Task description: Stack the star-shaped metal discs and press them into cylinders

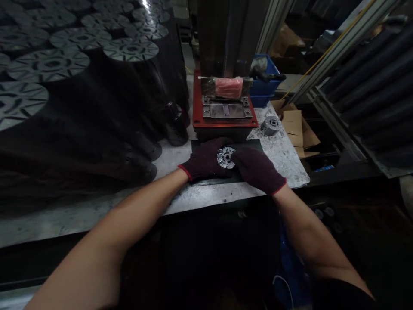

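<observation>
A small slotted grey metal disc sits on a dark rubber mat, held between two hands in dark maroon knit gloves with red cuffs. The left hand lies flat with its fingers pressed against the disc's left edge; the right hand closes over its right edge, and the fingertips are hidden. The mat lies on a speckled grey workbench.

Just beyond the mat stands one press with a red steel base, carrying one steel die plate and one pink-wrapped block. To the right lies one more slotted metal disc, beside flattened brown cardboard. Behind it, one blue plastic crate holds dark objects too shadowed to identify. On the left rise tall dark stacks of discs, at least ten, their exact number hard to count
</observation>
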Motion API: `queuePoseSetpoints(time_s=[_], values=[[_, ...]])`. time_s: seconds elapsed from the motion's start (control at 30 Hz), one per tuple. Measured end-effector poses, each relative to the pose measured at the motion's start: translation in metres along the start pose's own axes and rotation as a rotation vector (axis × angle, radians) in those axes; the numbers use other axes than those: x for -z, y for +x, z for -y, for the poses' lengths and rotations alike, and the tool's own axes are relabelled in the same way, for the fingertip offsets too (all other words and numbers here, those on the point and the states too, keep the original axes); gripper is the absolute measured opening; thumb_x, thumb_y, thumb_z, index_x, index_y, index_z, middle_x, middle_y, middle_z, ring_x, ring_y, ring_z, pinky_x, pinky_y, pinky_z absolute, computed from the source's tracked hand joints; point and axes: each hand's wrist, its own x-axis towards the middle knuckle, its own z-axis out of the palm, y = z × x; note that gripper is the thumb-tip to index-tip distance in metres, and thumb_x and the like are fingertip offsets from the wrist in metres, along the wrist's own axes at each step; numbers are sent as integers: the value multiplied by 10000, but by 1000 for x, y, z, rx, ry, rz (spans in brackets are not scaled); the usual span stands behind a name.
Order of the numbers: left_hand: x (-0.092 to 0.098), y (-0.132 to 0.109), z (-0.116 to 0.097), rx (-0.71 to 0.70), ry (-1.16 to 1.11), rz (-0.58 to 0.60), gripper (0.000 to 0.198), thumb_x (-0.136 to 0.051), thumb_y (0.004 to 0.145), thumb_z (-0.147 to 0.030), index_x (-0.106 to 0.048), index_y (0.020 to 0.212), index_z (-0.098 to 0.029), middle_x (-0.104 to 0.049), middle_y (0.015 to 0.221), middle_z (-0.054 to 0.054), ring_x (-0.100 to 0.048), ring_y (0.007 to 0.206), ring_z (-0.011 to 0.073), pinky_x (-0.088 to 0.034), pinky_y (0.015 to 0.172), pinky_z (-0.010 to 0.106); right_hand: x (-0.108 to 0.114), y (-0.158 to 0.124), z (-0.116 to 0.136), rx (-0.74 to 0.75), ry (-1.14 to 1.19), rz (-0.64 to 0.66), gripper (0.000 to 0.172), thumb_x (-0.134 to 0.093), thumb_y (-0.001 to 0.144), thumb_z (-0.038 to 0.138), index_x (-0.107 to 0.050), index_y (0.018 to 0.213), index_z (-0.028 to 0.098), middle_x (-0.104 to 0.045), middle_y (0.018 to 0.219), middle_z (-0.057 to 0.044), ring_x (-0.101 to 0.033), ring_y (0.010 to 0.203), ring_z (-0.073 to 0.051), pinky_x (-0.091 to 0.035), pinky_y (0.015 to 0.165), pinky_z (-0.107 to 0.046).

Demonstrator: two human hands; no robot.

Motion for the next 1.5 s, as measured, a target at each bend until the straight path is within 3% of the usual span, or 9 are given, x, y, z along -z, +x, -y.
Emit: queuePoseSetpoints(time_s=[0.13, 0.23, 0.43, 0.6, 0.73, 0.97, 1.2, 1.37, 1.5], values=[[3, -1, 0, -5, -32, 6, 1107, -1067, 625, -439, -607, 1610, -231, -730, 1549, 94, -721, 1387, 371, -578, 1217, 483, 34, 5, 7, 102, -53, 108, 446, -554, 1093, 233, -709, 1512, 230, -800, 1358, -143, -770, 1179, -299, -628, 1035, -442], [6, -3, -1, -49, -40, 38, 1051, -1009, 700, -411, -565, 1642, -271, -738, 1536, 68, -737, 1361, 362, -604, 1171, 486, 56, 43, -1, 144, -130, -48, 518, -581, 1114, 336, -611, 1622, 245, -723, 1497, -150, -699, 1324, -334, -583, 1131, -511], [6, -2, -1, 25, -75, 34, 1414, -1117, 500, -584, -480, 1708, -219, -620, 1678, 160, -603, 1525, 455, -491, 1296, 575, 57, 130, -27, 328, -281, -133, 393, -632, 1091, 432, -752, 1410, 236, -704, 1522, -99, -587, 1470, -394, -447, 1261, -659], [5, 1, -2, 10, -74, 36, 1245, -1100, 581, -475, -543, 1673, -263, -693, 1607, 105, -685, 1440, 408, -544, 1248, 531, 23, 73, -18, -45, 173, -451, 434, -502, 1152, 481, -819, 1012, 220, -813, 995, -83, -750, 994, -266, -617, 963, -483], [5, 2, -3, 31, -60, 40, 1256, -1097, 560, -422, -545, 1675, -248, -706, 1590, 103, -695, 1430, 400, -565, 1229, 513, -16, 25, -15, -175, 354, -428, 558, -429, 1178, 454, -758, 786, 234, -756, 734, -20, -716, 679, -202, -573, 630, -353], [3, 2, -3, 24, -10, 44, 1235, -1073, 596, -437, -528, 1688, -245, -693, 1603, 97, -693, 1438, 381, -561, 1243, 465, -33, 20, -20, -200, 293, -354, 434, -530, 1140, 463, -807, 893, 238, -845, 912, -81, -807, 855, -292, -643, 781, -443], [4, 2, -4, 56, -39, 53, 1213, -1073, 593, -415, -551, 1679, -275, -741, 1539, 77, -728, 1384, 380, -589, 1201, 488, -11, -1, -11, 65, -36, -246, 377, -488, 1155, 336, -828, 1063, 201, -851, 1011, -112, -816, 969, -296, -678, 908, -450], [6, 1, 2, -30, -80, 53, 1159, -1063, 647, -448, -557, 1669, -242, -709, 1583, 100, -719, 1390, 380, -567, 1227, 491, 38, 65, -15, 190, -153, -426, 344, -639, 1109, 356, -756, 1392, 202, -790, 1409, -117, -748, 1280, -307, -594, 1137, -502], [5, -1, 8, -15, -53, 45, 1238, -1070, 643, -532, -510, 1694, -194, -658, 1636, 153, -662, 1462, 419, -521, 1271, 526, 51, 129, -30, 359, -254, -208, 414, -679, 1078, 471, -748, 1412, 236, -720, 1507, -83, -627, 1446, -389, -463, 1256, -661]])
